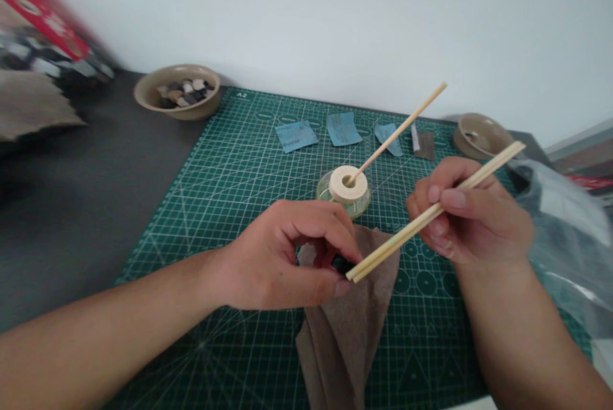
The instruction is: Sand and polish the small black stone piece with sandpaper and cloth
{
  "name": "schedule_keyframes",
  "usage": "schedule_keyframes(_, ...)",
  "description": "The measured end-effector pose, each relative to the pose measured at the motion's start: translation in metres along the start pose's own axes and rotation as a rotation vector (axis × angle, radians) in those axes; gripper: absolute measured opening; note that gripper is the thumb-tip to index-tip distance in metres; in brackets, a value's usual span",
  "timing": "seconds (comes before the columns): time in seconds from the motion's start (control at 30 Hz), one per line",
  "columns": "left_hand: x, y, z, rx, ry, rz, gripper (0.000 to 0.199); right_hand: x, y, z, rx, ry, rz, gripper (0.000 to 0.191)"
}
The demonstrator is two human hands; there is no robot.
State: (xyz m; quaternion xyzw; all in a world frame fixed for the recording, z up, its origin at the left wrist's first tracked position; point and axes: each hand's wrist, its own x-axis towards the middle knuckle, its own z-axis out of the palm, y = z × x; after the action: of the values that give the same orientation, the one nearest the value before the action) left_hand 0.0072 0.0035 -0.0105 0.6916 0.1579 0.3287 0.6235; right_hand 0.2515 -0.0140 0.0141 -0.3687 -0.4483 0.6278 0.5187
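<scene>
My right hand (472, 209) is closed round a pair of thin wooden sticks (424, 221), like chopsticks, held together and slanting down to the left. Their lower ends meet a small black piece (342, 263), perhaps a stone, pinched between the thumb and fingers of my left hand (297, 257). A brown cloth (352, 320) lies below and behind my left hand; whether the curled fingers also touch it, I cannot tell. Just beyond stands a small glass jar (357, 207) with a pale ring-shaped top (338, 185), and another wooden stick (402, 129) leans out of its hole.
Under everything is a green cutting mat (215, 186). Blue paper pieces (297, 135) lie towards the wall. A bowl of small stones (179, 110) stands at the back left, another bowl (479, 138) at the back right. Clear plastic (565, 225) lies right of my right hand.
</scene>
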Motion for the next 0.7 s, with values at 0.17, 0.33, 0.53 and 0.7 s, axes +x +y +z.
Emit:
schedule_keyframes(0.17,0.0006,-0.0005,-0.0005,-0.004,-0.005,0.003,0.011,0.0001,0.0008,0.002,0.03,0.056,-0.02,0.014)
schedule_keyframes(0.33,0.0004,0.0002,-0.0002,0.01,-0.006,0.004,0.012,0.0003,0.0003,0.0013,-0.008,0.03,-0.003,0.018)
schedule_keyframes(0.53,0.0008,0.0004,0.0004,0.011,-0.011,-0.006,0.01,-0.0001,0.0006,0.0008,-0.013,0.053,-0.016,0.018)
schedule_keyframes(0.7,-0.0004,-0.001,0.0002,0.018,-0.012,0.002,0.012,-0.0005,-0.0003,0.0015,0.013,0.043,-0.031,0.014)
